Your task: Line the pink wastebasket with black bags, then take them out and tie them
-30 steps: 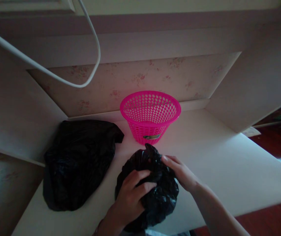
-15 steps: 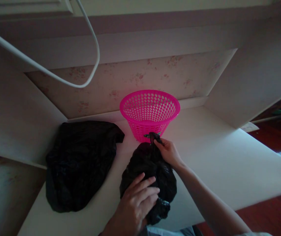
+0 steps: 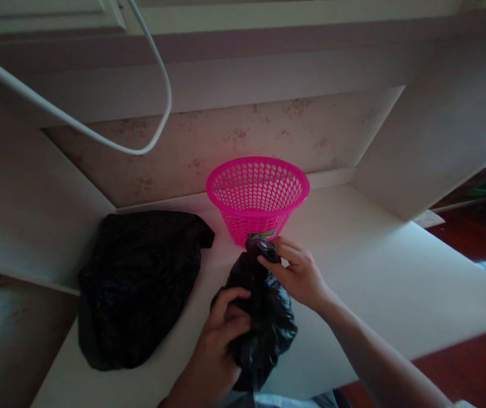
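A crumpled black plastic bag (image 3: 263, 317) is in front of me at the near edge of the white surface. My right hand (image 3: 296, 269) pinches its gathered upper end between thumb and fingers. On the bag's lower left side, my left hand (image 3: 221, 334) grips the plastic with bent fingers; part of its grasp is hidden by the bag. Just behind the bag's top stands a pink perforated plastic basket (image 3: 260, 212), upright and with its mouth facing up. A second black plastic bag (image 3: 140, 289) lies spread out to the left, untouched by either hand.
The white tabletop (image 3: 379, 272) has panels on both sides and a floral-patterned wall (image 3: 234, 136) behind. A white cable (image 3: 110, 144) hangs in a loop at upper left. Dark red flooring (image 3: 472, 368) shows at the right.
My left hand's spread fingers have curled around the bag. The right hand has shifted its hold slightly lower on the top end. The bag looks narrower and more bunched.
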Demonstrator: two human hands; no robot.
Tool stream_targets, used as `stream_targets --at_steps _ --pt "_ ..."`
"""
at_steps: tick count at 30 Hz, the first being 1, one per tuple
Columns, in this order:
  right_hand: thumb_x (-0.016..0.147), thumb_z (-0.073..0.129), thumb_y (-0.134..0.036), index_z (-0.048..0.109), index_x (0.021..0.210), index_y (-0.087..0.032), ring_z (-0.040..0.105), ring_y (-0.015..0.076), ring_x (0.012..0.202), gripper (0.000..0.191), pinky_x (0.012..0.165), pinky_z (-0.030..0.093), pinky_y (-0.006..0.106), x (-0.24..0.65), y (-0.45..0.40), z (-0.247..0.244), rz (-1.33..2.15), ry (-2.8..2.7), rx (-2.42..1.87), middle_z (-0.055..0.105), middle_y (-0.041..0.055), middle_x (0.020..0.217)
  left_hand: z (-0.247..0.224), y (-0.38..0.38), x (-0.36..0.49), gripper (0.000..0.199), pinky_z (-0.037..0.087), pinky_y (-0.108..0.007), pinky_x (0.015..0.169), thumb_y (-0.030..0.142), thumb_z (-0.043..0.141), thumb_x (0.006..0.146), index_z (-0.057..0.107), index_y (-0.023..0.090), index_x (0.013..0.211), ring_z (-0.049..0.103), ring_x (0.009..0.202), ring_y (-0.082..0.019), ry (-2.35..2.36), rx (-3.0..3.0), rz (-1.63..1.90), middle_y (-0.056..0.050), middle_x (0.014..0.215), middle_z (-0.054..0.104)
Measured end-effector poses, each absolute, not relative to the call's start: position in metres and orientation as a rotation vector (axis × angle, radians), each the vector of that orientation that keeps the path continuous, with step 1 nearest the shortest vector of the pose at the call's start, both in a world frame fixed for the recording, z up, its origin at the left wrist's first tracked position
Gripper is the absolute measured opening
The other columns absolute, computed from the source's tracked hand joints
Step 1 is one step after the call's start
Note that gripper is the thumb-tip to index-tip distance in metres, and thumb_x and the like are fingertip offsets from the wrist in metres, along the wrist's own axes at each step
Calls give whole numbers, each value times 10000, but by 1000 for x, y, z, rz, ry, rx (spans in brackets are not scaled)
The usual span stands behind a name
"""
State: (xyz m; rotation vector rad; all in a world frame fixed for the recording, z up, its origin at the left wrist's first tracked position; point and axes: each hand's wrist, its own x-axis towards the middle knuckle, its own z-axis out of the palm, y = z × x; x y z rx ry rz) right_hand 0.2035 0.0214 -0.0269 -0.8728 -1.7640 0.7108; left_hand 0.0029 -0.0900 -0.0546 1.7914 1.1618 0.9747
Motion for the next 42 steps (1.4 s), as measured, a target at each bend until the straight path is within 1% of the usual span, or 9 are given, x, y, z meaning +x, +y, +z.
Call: stream_targets --at_steps 2,6,9,14,18,24,30,35,42 --pt "966 704 -268 638 724 -189 582 131 710 262 602 451 234 204 11 -7 637 -1855 -708 592 24 799 -37 -71 2 291 559 -305 971 -10 587 852 788 200 835 716 990 -176 1156 1815 959 -119 1403 619" --pt "984 695 -231 731 1040 -204 593 113 672 73 590 469 215 207 -10 10 681 -2012 -632 634 13 814 -14 -35 7 296 559 -301 882 15 616 852 827 221 868 731 967 -213 921 1965 902 -57 997 796" --pt "1003 665 -226 651 1266 -287 603 103 693 271 622 496 191 215 -27 -3 704 -1703 -744 661 -18 853 -8 -21 15 331 546 -280 829 -4 618 840 840 229 916 741 897 -197 963 1955 984 -34 921 814" --pt "1004 627 -278 648 985 -279 566 124 699 28 623 513 197 226 -65 -38 699 -1317 -1012 596 -25 804 5 -11 39 387 549 -248 774 -33 629 836 850 252 976 751 857 -178 950 2014 1034 -25 909 819" --pt "890 738 -456 711 1146 -224 703 273 951 347 805 610 382 228 -84 -44 727 -1646 -1318 742 109 1077 21 -8 72 385 590 -274 857 -22 619 873 836 253 1032 771 922 -184 818 2200 1054 -42 1035 834" --pt "908 567 -357 727 944 -203 740 294 884 225 777 618 407 251 -59 -46 568 -1573 -1380 780 116 951 30 -5 112 404 606 -328 988 -69 621 815 829 194 1039 783 1038 -217 579 2244 1109 -86 1168 821" --pt "845 643 -326 629 1331 -224 740 310 1092 496 944 589 451 306 -25 -57 345 -1612 -1311 760 128 1239 27 0 132 410 584 -411 1060 -32 668 836 806 208 1138 739 1162 -274 607 2257 1005 -99 1190 808" --pt "843 638 -355 617 1365 -256 719 332 1142 532 964 561 463 354 5 -45 138 -1691 -1329 753 124 1261 4 -22 121 473 436 -471 1228 177 754 906 661 224 1367 548 1430 -284 775 2164 987 -137 1582 538" --pt "845 618 -475 726 1078 -210 704 352 1081 368 962 548 486 405 71 -35 46 -1665 -1427 772 133 1054 -81 -66 67 300 606 -401 991 346 620 997 698 295 1281 710 1069 -231 1186 1774 768 -115 1436 617"
